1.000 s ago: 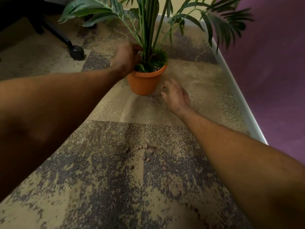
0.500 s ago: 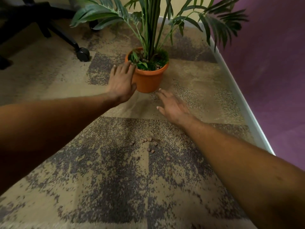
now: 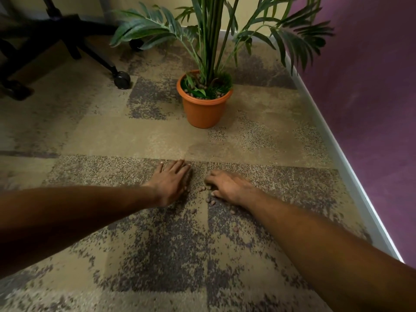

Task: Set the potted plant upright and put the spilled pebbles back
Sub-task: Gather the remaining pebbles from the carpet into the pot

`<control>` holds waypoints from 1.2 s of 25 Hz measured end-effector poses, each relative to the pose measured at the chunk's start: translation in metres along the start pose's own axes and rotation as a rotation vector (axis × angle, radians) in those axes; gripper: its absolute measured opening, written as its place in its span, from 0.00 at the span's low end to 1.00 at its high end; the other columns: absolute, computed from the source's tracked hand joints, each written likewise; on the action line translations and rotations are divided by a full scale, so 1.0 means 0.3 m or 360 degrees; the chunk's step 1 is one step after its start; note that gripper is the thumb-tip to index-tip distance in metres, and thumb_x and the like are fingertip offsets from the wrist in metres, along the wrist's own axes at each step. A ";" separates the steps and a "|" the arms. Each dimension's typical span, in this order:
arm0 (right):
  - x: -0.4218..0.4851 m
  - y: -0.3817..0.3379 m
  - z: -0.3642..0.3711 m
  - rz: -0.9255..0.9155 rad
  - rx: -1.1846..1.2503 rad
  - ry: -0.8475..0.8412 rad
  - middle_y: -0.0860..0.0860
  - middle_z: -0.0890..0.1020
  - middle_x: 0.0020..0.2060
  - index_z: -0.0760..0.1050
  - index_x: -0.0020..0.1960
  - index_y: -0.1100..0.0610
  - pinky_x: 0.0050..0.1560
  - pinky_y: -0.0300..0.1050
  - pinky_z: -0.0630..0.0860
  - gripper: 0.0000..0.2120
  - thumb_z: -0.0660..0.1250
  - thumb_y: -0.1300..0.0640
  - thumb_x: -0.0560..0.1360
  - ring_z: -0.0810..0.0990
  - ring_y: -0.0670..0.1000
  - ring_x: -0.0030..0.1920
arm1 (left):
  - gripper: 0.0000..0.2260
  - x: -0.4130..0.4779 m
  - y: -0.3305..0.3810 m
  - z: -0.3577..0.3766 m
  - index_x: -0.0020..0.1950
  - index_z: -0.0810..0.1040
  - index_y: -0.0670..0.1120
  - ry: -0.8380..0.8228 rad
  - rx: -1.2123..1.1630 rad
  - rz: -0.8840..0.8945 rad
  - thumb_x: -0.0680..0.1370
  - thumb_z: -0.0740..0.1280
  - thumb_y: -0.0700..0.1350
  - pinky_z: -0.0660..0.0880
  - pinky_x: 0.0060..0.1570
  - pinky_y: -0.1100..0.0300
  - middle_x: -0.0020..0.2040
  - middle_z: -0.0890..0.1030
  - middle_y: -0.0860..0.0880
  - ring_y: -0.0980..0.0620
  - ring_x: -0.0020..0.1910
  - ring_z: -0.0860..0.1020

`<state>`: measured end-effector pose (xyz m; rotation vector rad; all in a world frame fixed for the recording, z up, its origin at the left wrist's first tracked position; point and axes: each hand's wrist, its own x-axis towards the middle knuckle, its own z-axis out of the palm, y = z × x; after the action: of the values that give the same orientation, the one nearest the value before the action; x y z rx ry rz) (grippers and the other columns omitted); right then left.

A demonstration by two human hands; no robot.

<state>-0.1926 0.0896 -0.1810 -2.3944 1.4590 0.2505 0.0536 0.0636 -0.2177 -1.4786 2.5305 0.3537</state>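
The potted plant stands upright in its orange pot (image 3: 203, 111) on the carpet, with green fronds above and some brown pebbles on its soil. Several small brown pebbles (image 3: 208, 194) lie scattered on the carpet well in front of the pot. My left hand (image 3: 172, 181) rests flat on the carpet just left of them, fingers together and pointing away. My right hand (image 3: 228, 185) lies palm down on the right of the pebbles, its fingers curled over a few. Some pebbles may be hidden beneath both hands.
An office chair base with a black castor wheel (image 3: 122, 80) stands at the back left. A purple wall (image 3: 371, 109) with a pale skirting board (image 3: 333, 149) runs along the right. The carpet (image 3: 157, 255) is mottled beige and grey.
Both hands have left the pot and moved back toward me, down onto the carpet on either side of the spilled pebbles. The pot stands alone.
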 end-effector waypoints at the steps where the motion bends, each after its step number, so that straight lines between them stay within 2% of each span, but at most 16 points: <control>1: -0.003 -0.006 0.014 -0.0005 0.0000 -0.0003 0.52 0.76 0.60 0.74 0.69 0.51 0.63 0.51 0.77 0.18 0.70 0.54 0.80 0.77 0.53 0.60 | 0.36 -0.011 -0.007 0.010 0.86 0.39 0.50 -0.0060 0.0012 0.0004 0.86 0.54 0.61 0.37 0.79 0.39 0.86 0.39 0.45 0.43 0.85 0.41; 3: -0.003 -0.006 0.033 0.0017 0.0070 0.0015 0.52 0.76 0.60 0.75 0.68 0.50 0.64 0.53 0.77 0.16 0.68 0.55 0.81 0.76 0.53 0.58 | 0.36 -0.024 -0.025 0.017 0.87 0.39 0.49 -0.0138 0.0032 -0.0006 0.86 0.54 0.61 0.40 0.82 0.36 0.86 0.40 0.44 0.43 0.85 0.41; 7: 0.015 0.008 0.060 0.0040 0.0155 0.0036 0.57 0.79 0.60 0.80 0.61 0.55 0.60 0.60 0.77 0.12 0.62 0.62 0.82 0.78 0.60 0.59 | 0.35 -0.023 -0.060 0.007 0.87 0.41 0.49 -0.0133 0.0019 -0.0072 0.86 0.54 0.60 0.44 0.83 0.36 0.87 0.41 0.44 0.42 0.86 0.43; 9: 0.020 0.011 0.079 0.0064 0.0200 0.0082 0.55 0.80 0.55 0.80 0.57 0.54 0.55 0.58 0.79 0.10 0.62 0.62 0.81 0.80 0.59 0.54 | 0.34 -0.013 -0.068 0.002 0.87 0.41 0.49 -0.0113 0.0020 -0.0095 0.87 0.53 0.59 0.43 0.83 0.37 0.87 0.42 0.44 0.42 0.86 0.43; 12: 0.026 0.013 0.090 0.0075 0.0202 0.0114 0.48 0.77 0.47 0.76 0.48 0.49 0.45 0.48 0.81 0.07 0.62 0.58 0.82 0.79 0.52 0.46 | 0.34 0.007 -0.074 0.001 0.87 0.41 0.49 -0.0091 -0.0001 -0.0113 0.87 0.52 0.59 0.43 0.83 0.38 0.87 0.42 0.44 0.42 0.86 0.43; 15: 0.045 0.021 0.054 0.0132 0.0319 0.0202 0.51 0.79 0.50 0.79 0.52 0.53 0.54 0.51 0.82 0.07 0.63 0.60 0.82 0.80 0.52 0.49 | 0.33 0.027 -0.077 0.012 0.87 0.41 0.49 -0.0060 -0.0043 -0.0118 0.87 0.50 0.60 0.44 0.83 0.37 0.87 0.42 0.44 0.43 0.86 0.43; 17: 0.060 0.020 -0.016 0.0198 0.0438 0.0337 0.51 0.80 0.53 0.80 0.56 0.54 0.54 0.46 0.82 0.08 0.64 0.62 0.82 0.80 0.49 0.48 | 0.33 0.037 -0.077 0.028 0.87 0.41 0.49 -0.0024 -0.0058 -0.0113 0.87 0.49 0.61 0.44 0.83 0.38 0.87 0.42 0.44 0.43 0.86 0.43; 19: 0.109 0.036 -0.117 0.0265 0.0623 0.0544 0.53 0.81 0.55 0.81 0.58 0.55 0.49 0.37 0.80 0.09 0.66 0.63 0.81 0.79 0.45 0.46 | 0.33 0.051 -0.082 0.049 0.86 0.40 0.50 0.0008 -0.0075 -0.0089 0.86 0.47 0.63 0.45 0.84 0.40 0.87 0.42 0.44 0.43 0.86 0.44; 23: 0.246 0.088 -0.369 0.0383 0.0818 0.1038 0.51 0.84 0.55 0.84 0.56 0.55 0.49 0.31 0.73 0.08 0.72 0.62 0.78 0.80 0.47 0.53 | 0.33 0.060 -0.093 0.097 0.86 0.38 0.52 0.0102 -0.0140 -0.0064 0.85 0.41 0.64 0.41 0.83 0.44 0.86 0.39 0.46 0.46 0.85 0.40; 24: 0.287 0.105 -0.428 0.0418 0.0876 0.1151 0.52 0.85 0.55 0.84 0.56 0.55 0.50 0.31 0.73 0.08 0.73 0.62 0.77 0.81 0.47 0.54 | 0.33 0.060 -0.099 0.110 0.86 0.38 0.52 0.0122 -0.0162 -0.0059 0.85 0.39 0.65 0.41 0.83 0.45 0.86 0.38 0.47 0.47 0.85 0.39; 27: 0.388 0.147 -0.550 0.0486 0.0943 0.1398 0.52 0.86 0.52 0.85 0.53 0.56 0.56 0.41 0.80 0.08 0.74 0.63 0.76 0.82 0.47 0.53 | 0.33 0.048 -0.106 0.140 0.86 0.38 0.53 0.0215 -0.0226 -0.0032 0.85 0.37 0.66 0.39 0.83 0.46 0.86 0.38 0.49 0.50 0.85 0.36; 30: 0.465 0.174 -0.591 0.0496 0.0877 0.1440 0.53 0.87 0.51 0.85 0.54 0.56 0.55 0.42 0.80 0.08 0.73 0.63 0.76 0.83 0.46 0.51 | 0.31 0.036 -0.102 0.154 0.87 0.41 0.53 0.0346 -0.0223 -0.0023 0.86 0.40 0.64 0.39 0.83 0.49 0.87 0.42 0.49 0.52 0.85 0.38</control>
<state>-0.1778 -0.1127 -0.0690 -1.8472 1.9012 -1.1526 0.0769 0.0540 -0.2683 -1.6693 2.7096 0.3954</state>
